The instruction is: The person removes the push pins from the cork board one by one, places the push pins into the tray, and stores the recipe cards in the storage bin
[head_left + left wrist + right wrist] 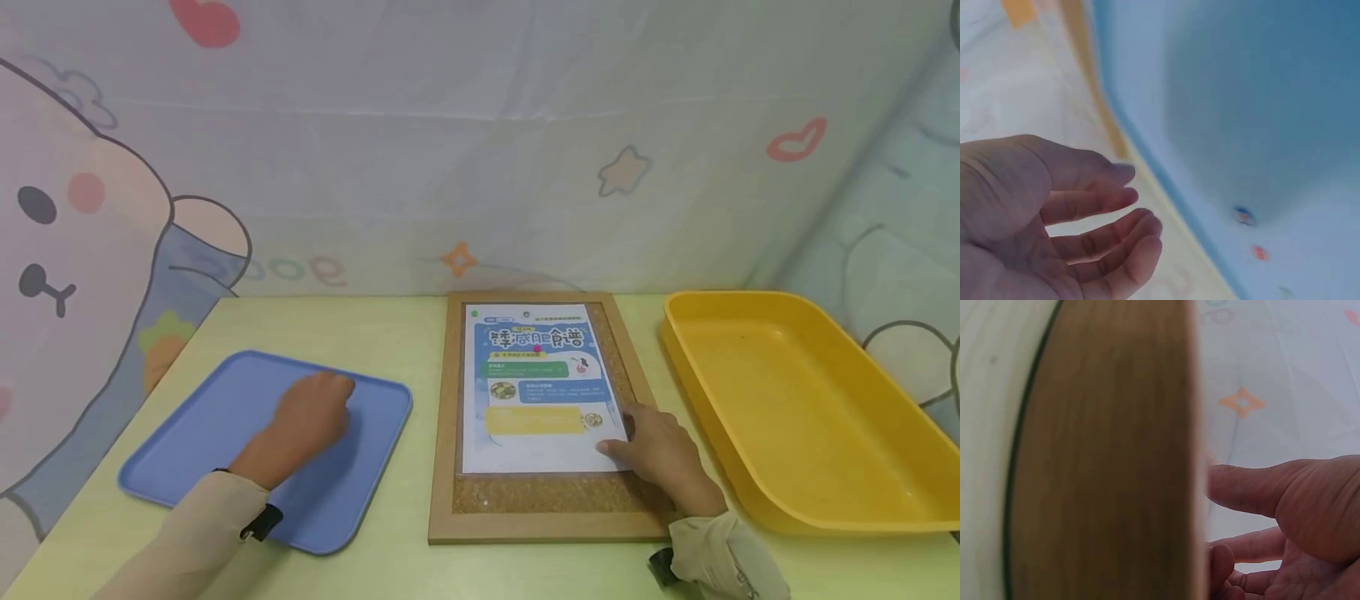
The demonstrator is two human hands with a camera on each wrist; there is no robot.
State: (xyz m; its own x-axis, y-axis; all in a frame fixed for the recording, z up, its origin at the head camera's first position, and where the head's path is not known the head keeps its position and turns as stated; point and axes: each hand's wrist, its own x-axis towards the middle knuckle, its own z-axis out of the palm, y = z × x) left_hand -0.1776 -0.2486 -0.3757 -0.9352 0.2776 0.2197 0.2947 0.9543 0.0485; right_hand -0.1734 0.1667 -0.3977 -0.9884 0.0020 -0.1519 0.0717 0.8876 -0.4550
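My left hand [315, 412] is over the blue tray [262, 392], its fingers loosely bent. In the left wrist view, thumb and fingers are bent with a gap between them and nothing held. A few small colored bits, among them a red one [1260, 252] and a dark blue one [1244, 215], lie on the tray there, blurred. A printed sheet [540, 450] with Chinese text lies on a wood-framed corkboard [525, 497]. On the sheet's lower right corner rests the thumb of my right hand [663, 454], the other fingers along the board's right side.
To the right stands a deep yellow bin [817, 408], close beside the board and right hand. The pale yellow-green table [397, 521] ends at a cartoon-printed cloth backdrop [420, 167].
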